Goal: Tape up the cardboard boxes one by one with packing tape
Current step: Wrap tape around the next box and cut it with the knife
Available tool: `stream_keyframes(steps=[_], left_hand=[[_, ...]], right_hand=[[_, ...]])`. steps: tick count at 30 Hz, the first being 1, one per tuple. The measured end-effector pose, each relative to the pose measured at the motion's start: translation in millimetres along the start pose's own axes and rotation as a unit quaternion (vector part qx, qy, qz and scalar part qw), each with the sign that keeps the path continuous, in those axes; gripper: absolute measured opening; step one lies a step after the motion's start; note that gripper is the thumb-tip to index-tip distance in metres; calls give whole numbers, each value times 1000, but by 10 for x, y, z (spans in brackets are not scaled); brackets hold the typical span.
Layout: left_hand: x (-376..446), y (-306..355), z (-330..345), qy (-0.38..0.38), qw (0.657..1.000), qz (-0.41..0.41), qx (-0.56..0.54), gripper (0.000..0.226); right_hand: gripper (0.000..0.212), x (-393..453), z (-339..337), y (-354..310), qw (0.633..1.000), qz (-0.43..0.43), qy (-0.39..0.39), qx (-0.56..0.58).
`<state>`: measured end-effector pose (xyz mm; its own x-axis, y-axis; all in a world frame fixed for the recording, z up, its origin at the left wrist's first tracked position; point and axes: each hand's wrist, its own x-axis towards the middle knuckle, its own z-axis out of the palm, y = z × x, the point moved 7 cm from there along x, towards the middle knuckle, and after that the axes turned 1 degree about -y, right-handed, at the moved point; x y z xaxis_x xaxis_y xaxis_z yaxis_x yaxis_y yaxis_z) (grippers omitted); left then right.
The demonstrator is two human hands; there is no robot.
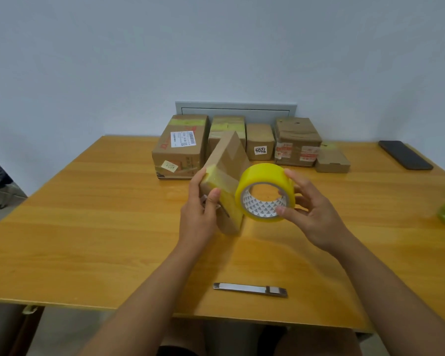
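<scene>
Box tilted up, tape roll beside it
Your left hand [199, 214] grips the box [226, 181]; your right hand [311, 211] holds the tape roll [265, 192]; knife [249, 289] lies on the table [88, 227].

Matt brown cardboard is seen on the held box [231, 160], glossy yellow plastic on the tape roll [265, 192], brushed metal on the cutter [249, 289], and smooth varnished wood on the surface [100, 227].

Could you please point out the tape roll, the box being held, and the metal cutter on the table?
tape roll [265, 176]: head view, yellow outer band.
held box [230, 152]: head view, upper cardboard face.
metal cutter [249, 289]: head view, middle of handle.
</scene>
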<state>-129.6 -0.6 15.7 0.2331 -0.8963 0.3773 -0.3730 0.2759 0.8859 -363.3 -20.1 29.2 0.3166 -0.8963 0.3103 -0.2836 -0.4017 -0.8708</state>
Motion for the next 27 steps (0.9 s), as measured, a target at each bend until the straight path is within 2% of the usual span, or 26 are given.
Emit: stream_keyframes(steps=[6,10,17,21,27], left_hand=[[26,11,9,-11,999,32,4,45],[102,121,-34,-20,989,106,99,47],[228,168,-125,-95,968,145,183,58],[203,126,-128,-106,976,118,151,57],[80,-35,-111,-73,989,62,110,54]], right_hand=[[69,-26,94,114,1000,16,-9,22],[69,-40,115,142,999,20,-6,27],[70,-27,177,115,999,20,-9,32],[69,-14,138,98,1000,15,-8,12],[74,1,135,103,1000,10,-15,-20]])
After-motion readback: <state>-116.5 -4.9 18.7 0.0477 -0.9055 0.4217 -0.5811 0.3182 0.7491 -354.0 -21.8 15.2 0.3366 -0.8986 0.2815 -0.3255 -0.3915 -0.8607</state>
